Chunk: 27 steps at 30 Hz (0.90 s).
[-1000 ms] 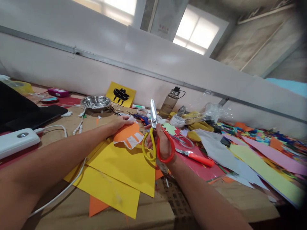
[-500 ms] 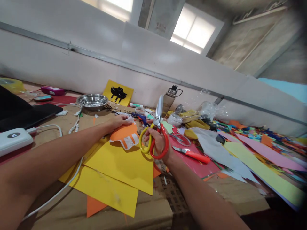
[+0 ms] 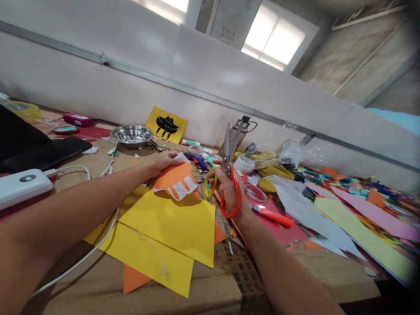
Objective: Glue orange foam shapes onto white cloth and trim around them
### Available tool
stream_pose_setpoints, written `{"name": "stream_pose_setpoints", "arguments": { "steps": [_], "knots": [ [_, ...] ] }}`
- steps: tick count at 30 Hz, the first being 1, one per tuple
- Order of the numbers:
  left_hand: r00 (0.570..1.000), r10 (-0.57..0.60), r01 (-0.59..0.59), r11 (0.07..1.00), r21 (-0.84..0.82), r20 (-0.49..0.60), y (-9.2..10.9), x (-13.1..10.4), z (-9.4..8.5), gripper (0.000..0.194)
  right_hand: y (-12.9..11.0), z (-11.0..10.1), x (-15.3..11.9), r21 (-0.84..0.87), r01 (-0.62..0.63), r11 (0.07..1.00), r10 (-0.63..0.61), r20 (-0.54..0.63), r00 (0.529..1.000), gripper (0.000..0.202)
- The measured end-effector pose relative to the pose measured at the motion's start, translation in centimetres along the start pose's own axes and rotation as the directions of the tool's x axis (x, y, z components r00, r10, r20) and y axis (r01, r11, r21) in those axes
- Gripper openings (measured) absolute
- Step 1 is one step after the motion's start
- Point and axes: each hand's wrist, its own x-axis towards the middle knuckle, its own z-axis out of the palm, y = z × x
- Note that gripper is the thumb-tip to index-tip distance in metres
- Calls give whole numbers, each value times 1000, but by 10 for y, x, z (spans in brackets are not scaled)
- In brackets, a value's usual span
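My left hand (image 3: 165,162) pinches the upper edge of an orange and white paper cutout (image 3: 173,177), with stripe-like strips along its lower side. It is held above yellow sheets (image 3: 173,223) stacked on the cardboard-covered table. In my right hand (image 3: 226,188) is a pair of scissors (image 3: 229,153) with one yellow and one red handle loop. The blades point up and stand apart, touching no paper. Behind, a yellow card (image 3: 182,127) bearing a black hat-like shape with dangling strips leans against the wall.
A steel bowl (image 3: 131,134) stands at the back left, near a white power bank (image 3: 24,186) with a cable. A red-handled cutter knife (image 3: 274,215) lies right of my right hand. Beyond are a bottle (image 3: 241,131), grey felt (image 3: 300,205) and heaped colourful scraps (image 3: 354,183).
The scissor blades have gone from closed to spread, and the handle loops are farther apart. My left hand keeps its hold on the cutout. The whole view has shifted slightly.
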Motion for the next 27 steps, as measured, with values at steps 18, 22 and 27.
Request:
{"name": "stream_pose_setpoints", "arguments": {
  "steps": [18, 22, 27],
  "knots": [
    [988, 71, -86, 991, 103, 138, 17, -18, 52, 32, 20, 10, -5, 192, -251, 949, 233, 110, 966, 33],
    [987, 129, -145, 973, 179, 98, 14, -13, 51, 28, 19, 9, -5, 190, -337, 922, 314, 141, 939, 26],
    [971, 208, -174, 952, 253, -114, 16, 1, 33, 26, 13, 6, 3, 285, -177, 942, 204, -66, 977, 28]
  ]
}}
